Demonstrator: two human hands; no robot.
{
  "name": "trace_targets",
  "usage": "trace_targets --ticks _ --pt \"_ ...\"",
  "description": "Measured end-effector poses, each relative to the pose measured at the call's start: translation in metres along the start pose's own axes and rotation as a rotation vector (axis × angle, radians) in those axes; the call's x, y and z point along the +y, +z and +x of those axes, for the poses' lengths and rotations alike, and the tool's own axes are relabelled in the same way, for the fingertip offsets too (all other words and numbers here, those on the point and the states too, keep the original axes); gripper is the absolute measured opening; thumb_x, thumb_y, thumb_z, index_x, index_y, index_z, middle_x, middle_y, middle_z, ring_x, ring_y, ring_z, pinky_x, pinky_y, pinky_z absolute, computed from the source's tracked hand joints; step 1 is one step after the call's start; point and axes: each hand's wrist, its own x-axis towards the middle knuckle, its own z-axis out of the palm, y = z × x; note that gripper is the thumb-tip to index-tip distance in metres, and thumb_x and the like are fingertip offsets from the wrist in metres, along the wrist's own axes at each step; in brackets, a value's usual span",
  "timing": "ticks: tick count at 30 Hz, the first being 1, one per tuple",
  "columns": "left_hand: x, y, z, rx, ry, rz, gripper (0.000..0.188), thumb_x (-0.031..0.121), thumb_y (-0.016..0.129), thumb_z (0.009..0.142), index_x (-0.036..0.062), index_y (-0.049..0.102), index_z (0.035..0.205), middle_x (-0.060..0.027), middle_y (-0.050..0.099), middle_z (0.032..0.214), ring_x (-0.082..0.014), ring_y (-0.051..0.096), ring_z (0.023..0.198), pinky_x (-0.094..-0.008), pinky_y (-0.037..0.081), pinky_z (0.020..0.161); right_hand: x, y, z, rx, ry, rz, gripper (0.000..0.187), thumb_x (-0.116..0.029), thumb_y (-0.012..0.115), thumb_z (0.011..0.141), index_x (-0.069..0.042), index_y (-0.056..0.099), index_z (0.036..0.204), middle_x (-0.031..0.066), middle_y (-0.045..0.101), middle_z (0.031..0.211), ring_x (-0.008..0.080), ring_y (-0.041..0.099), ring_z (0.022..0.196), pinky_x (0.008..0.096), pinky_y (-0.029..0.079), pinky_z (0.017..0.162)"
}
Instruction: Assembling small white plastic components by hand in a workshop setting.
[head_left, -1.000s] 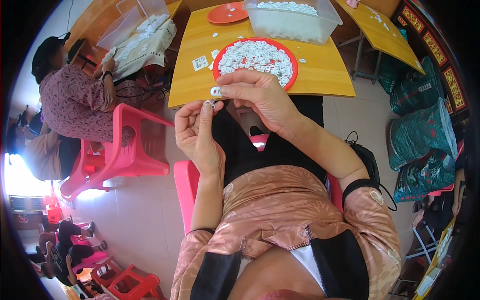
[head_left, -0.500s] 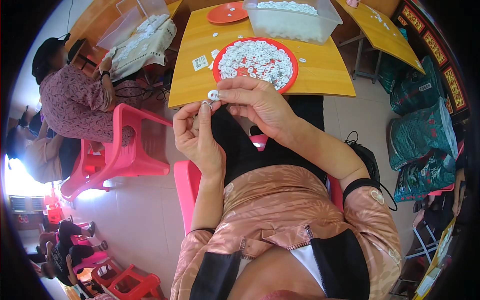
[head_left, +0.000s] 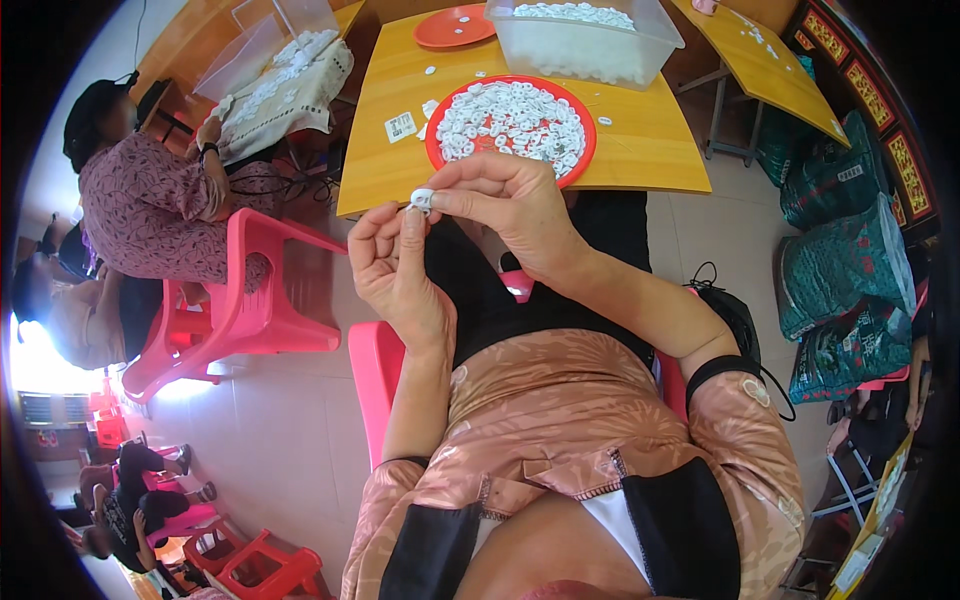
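A small white oval plastic piece with holes [head_left: 422, 199] is pinched between my two hands, in front of the table's near edge. My left hand [head_left: 398, 252] grips it from below with thumb and forefinger. From the right, the thumb and fingertips of my right hand [head_left: 505, 200] close on the same piece. The fingertips hide part of it, so I cannot tell whether a second small part sits against it. Just beyond my hands, a red round tray [head_left: 590, 130] holds a heap of similar white pieces [head_left: 510, 115].
On the yellow table [head_left: 650, 150] stand a clear plastic bin [head_left: 590, 60] of white pieces and an orange-red plate [head_left: 450, 28]. A printed label [head_left: 400, 126] lies left of the tray. A person [head_left: 160, 200] sits at left by a pink chair [head_left: 260, 310]. Green bags [head_left: 840, 270] are stacked at right.
The two hands have drawn together at the fingertips. The white piece in my right hand has come slightly down and left, against my left fingertips.
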Motion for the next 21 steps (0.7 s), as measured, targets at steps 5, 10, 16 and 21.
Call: trace_targets --ticks 5,10,16,21 --pt "-0.002 -0.007 0.002 -0.079 -0.106 0.059 0.012 0.004 0.068 0.101 -0.0021 0.064 0.111 -0.0097 0.074 0.092 -0.0145 0.073 0.083 -0.0239 0.057 0.075 -0.005 0.004 0.001 0.049 0.018 0.091 0.016 0.0 0.074 0.093 0.007 0.073 0.108 0.0092 0.077 0.091 0.0089 0.071 0.077 0.0217 0.058 0.069" --pt "-0.003 0.002 -0.003 -0.088 -0.116 0.057 0.012 0.009 0.067 0.103 -0.0015 0.064 0.109 -0.0112 0.075 0.092 -0.0147 0.073 0.079 -0.0238 0.058 0.07 -0.006 -0.001 0.002 0.042 -0.022 0.016 0.011 0.001 0.074 0.093 0.006 0.071 0.102 0.0085 0.077 0.086 0.0082 0.07 0.074 0.0212 0.058 0.066" --pt "-0.005 0.002 -0.006 -0.105 -0.006 0.084 0.013 0.008 0.065 0.104 -0.0023 0.061 0.112 -0.0131 0.075 0.092 -0.0164 0.074 0.08 -0.0245 0.058 0.07 -0.008 -0.005 0.002 -0.008 -0.061 -0.056 0.008 0.001 0.074 0.093 0.002 0.067 0.097 0.0086 0.076 0.087 0.0086 0.071 0.077 0.0217 0.058 0.069" --pt "-0.002 0.003 -0.004 -0.141 -0.005 0.093 0.022 0.005 0.063 0.105 -0.0027 0.053 0.122 -0.015 0.075 0.094 -0.0181 0.074 0.081 -0.0258 0.059 0.072 -0.013 -0.01 0.006 -0.042 0.018 0.018 0.009 0.002 0.073 0.094 0.0 0.066 0.099 0.0087 0.077 0.092 0.0094 0.072 0.081 0.0218 0.058 0.071"
